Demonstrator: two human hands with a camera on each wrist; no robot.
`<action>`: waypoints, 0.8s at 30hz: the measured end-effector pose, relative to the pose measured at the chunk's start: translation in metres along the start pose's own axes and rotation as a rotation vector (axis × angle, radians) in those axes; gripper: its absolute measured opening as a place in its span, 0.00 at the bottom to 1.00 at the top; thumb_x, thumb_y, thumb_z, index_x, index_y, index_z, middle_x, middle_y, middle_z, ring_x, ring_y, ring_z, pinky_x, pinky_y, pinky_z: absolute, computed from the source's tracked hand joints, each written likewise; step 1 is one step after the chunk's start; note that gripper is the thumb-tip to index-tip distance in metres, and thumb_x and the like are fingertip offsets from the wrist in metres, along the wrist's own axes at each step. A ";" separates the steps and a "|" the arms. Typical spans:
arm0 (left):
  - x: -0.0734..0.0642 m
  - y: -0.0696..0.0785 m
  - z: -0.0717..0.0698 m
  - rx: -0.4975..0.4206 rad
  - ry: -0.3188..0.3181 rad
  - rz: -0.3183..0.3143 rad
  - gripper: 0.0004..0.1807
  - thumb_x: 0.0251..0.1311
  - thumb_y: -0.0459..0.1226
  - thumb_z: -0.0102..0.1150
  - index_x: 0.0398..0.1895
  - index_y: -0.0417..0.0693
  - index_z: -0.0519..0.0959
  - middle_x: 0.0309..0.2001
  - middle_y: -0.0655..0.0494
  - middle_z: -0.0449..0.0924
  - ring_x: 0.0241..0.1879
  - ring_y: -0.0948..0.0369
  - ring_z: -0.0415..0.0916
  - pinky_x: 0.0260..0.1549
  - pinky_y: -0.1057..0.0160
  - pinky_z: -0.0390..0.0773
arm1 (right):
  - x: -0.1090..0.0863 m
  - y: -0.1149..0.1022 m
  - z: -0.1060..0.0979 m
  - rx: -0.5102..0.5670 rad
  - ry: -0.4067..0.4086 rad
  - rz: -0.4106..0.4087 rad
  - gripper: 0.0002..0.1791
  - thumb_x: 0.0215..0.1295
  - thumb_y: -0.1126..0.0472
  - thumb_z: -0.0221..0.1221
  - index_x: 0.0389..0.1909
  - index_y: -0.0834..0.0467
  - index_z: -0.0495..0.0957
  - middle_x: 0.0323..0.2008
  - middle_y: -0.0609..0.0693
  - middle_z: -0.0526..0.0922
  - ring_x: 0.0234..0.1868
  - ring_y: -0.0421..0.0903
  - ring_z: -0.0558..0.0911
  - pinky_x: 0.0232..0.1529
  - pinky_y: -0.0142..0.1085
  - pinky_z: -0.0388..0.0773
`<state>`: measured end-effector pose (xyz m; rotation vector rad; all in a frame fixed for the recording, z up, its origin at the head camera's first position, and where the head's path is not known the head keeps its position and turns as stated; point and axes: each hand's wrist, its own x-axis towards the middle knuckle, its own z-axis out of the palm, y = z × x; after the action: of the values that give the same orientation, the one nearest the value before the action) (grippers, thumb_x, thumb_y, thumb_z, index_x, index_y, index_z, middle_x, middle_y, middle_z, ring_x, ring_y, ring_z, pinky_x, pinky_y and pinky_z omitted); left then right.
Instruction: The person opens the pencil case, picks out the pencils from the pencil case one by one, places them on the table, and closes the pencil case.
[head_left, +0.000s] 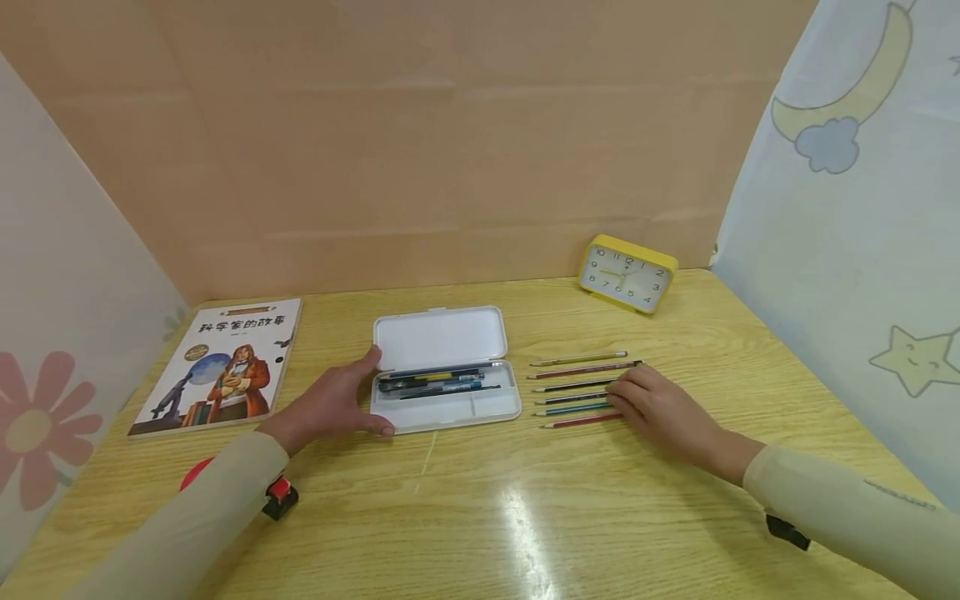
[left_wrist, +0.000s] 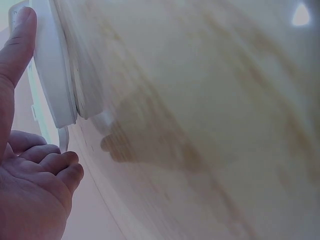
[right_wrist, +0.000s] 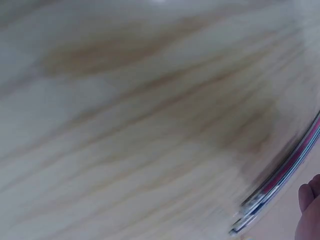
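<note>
An open white pencil case (head_left: 442,410) lies near the middle of the table with its lid (head_left: 441,337) folded back. Several pens (head_left: 438,382) fill its rear compartment. My left hand (head_left: 337,404) grips the left end of the case, thumb at the front corner and fingers toward the hinge. In the left wrist view the thumb (left_wrist: 20,45) lies along the case's side (left_wrist: 52,75). To the right, several pencils (head_left: 573,387) lie in a row, points leftward. My right hand (head_left: 663,412) is over their right ends with fingers loosely bent; the fingertips' contact is partly hidden.
A book (head_left: 180,375) with an illustrated cover lies at the left. At the back right stands a yellow alarm clock (head_left: 628,273). Part of a red object (head_left: 197,472) shows behind the left sleeve. Walls border the table at the back and both sides.
</note>
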<state>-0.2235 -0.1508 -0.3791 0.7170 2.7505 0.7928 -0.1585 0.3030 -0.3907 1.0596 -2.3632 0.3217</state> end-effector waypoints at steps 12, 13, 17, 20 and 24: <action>-0.001 -0.003 0.000 0.004 -0.007 0.000 0.69 0.33 0.58 0.75 0.73 0.35 0.45 0.71 0.41 0.49 0.69 0.45 0.48 0.63 0.46 0.55 | 0.061 -0.018 0.037 0.081 -0.058 0.084 0.09 0.55 0.67 0.67 0.37 0.62 0.81 0.34 0.49 0.76 0.35 0.43 0.74 0.32 0.34 0.77; -0.001 -0.002 0.000 0.003 -0.006 0.000 0.69 0.33 0.57 0.75 0.73 0.35 0.45 0.71 0.41 0.49 0.69 0.45 0.48 0.63 0.46 0.55 | 0.066 -0.018 0.040 0.083 -0.066 0.084 0.08 0.56 0.67 0.67 0.37 0.63 0.81 0.34 0.49 0.76 0.35 0.44 0.74 0.33 0.34 0.77; -0.001 -0.001 -0.001 0.001 -0.001 0.002 0.69 0.33 0.57 0.75 0.73 0.36 0.45 0.71 0.42 0.49 0.69 0.46 0.48 0.63 0.47 0.55 | 0.086 -0.022 0.049 0.084 -0.093 0.072 0.08 0.58 0.67 0.65 0.38 0.64 0.81 0.35 0.52 0.77 0.37 0.46 0.76 0.35 0.35 0.78; -0.001 0.000 -0.001 0.003 -0.004 0.003 0.69 0.33 0.57 0.75 0.73 0.35 0.45 0.71 0.41 0.48 0.69 0.46 0.48 0.63 0.46 0.55 | 0.098 -0.025 0.055 0.092 -0.121 0.074 0.08 0.58 0.68 0.65 0.39 0.65 0.81 0.35 0.52 0.77 0.38 0.47 0.76 0.36 0.35 0.78; 0.001 0.001 0.000 0.005 -0.013 -0.005 0.69 0.33 0.57 0.75 0.73 0.36 0.45 0.72 0.42 0.48 0.70 0.46 0.47 0.64 0.47 0.54 | 0.109 -0.029 0.063 0.100 -0.171 0.100 0.09 0.59 0.67 0.64 0.40 0.64 0.82 0.36 0.52 0.77 0.38 0.46 0.76 0.37 0.36 0.78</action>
<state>-0.2241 -0.1497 -0.3784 0.7131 2.7430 0.7779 -0.2204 0.1899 -0.3828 1.0530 -2.5819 0.4041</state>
